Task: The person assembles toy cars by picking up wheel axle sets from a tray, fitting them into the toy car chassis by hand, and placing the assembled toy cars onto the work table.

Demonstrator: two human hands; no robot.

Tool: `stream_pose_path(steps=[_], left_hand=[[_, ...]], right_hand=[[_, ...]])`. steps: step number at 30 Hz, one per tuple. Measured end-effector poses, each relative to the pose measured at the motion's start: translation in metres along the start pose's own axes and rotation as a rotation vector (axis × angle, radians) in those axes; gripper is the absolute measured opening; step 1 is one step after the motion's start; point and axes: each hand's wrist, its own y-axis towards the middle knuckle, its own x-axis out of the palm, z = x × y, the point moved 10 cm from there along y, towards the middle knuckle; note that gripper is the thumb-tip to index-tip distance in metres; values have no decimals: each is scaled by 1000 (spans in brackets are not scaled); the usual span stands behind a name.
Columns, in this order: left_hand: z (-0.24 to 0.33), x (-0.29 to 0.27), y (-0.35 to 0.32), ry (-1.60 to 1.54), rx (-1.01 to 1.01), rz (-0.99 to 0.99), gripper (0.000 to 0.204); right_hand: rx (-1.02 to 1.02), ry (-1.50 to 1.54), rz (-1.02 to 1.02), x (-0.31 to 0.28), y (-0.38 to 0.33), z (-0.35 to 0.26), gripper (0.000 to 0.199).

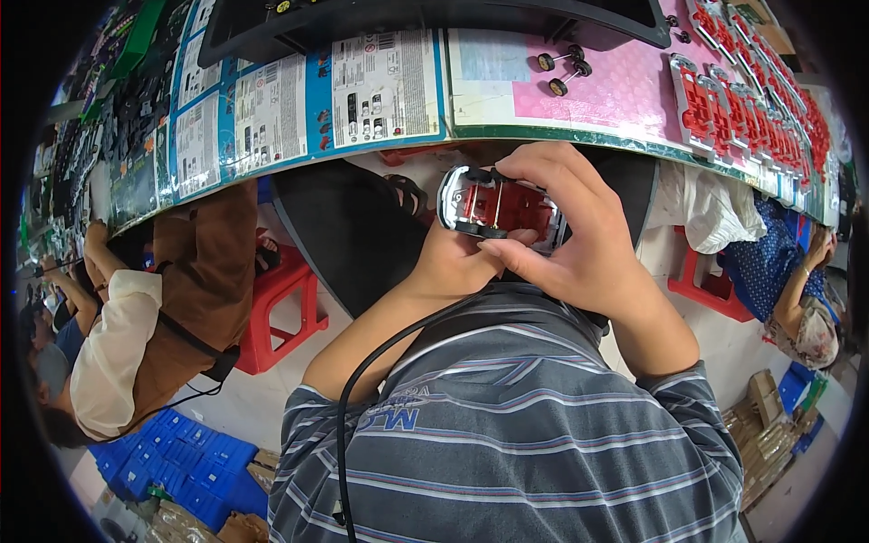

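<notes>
Just before worktop's near edge, left hand gripping toy car from below, right hand clamped around its right end; car's red underside up. On worktop: loose wheels right of middle, black tray at far side, red chassis at right. Below worktop's left part: red stool.

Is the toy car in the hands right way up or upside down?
Upside down: the toy car shows its red underside, crossed by a thin axle.
</notes>
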Motion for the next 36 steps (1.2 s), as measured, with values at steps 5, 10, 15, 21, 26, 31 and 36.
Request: stream_pose_path(steps=[5,10,15,21,26,31,36], left_hand=[[-5,-4,-2,19,-39,-4,49],[2,3,2,19,-75,-36,59],[-1,1,0,25,-86,-6,61],[1,4,1,29,-101,-2,62],[1,4,1,-60,-121,41,58],[5,6,2,-6,-87,14,57],[7,8,1,-57,-99,28,57]], right_hand=[[-20,-20,-40,6,1,-2,56],[-37,-3,-17,3,0,-3,55],[-41,2,-13,1,-1,-3,55],[-58,20,-7,-1,-3,-4,56],[-51,38,-15,1,-3,-3,56],[-50,40,3,-1,-4,-5,57],[-72,9,-12,-2,-4,-6,61]])
